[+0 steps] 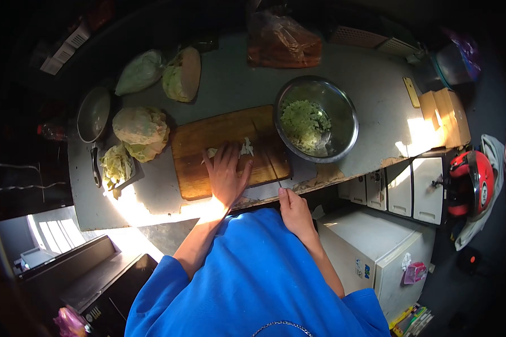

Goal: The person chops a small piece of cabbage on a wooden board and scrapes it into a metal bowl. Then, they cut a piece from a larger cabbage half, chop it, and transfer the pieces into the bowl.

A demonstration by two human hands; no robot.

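My left hand (226, 171) lies on the wooden cutting board (194, 177), palm down with its fingers spread. Small pale cabbage pieces (246, 147) show beside its fingertips; anything under the palm is hidden. My right hand (295, 210) is closed around the handle of a knife (271, 160) at the table's front edge. The thin blade points away from me over the board's right part. Just right of the board stands a steel bowl (348, 137) with chopped cabbage (305, 121) in it.
Left of the board are a cabbage head (139, 126), loose cabbage leaves (117, 165) and a frying pan (94, 115). Behind sit a cut cabbage (183, 76), a plastic bag (139, 72) and a bag of orange contents (284, 48). A phone (411, 91) and cardboard box (444, 118) lie right.
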